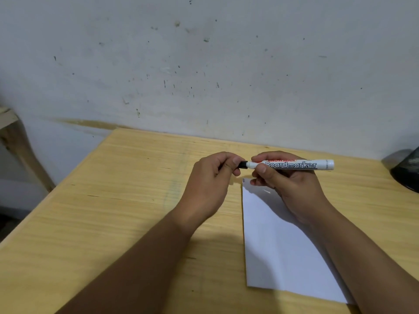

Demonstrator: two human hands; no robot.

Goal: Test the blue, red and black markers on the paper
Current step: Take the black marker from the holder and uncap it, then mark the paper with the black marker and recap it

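marker (292, 164) level, cap end left; right hand (292, 186) grips barrel; left hand (213, 177) pinches cap (243, 164)

Left hand (210, 175) and right hand (288, 184) (both clenched) nearly meet.

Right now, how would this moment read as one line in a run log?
left hand: pinching black cap | right hand: gripping marker barrel, level above paper | table: wooden | marks on paper: cannot tell
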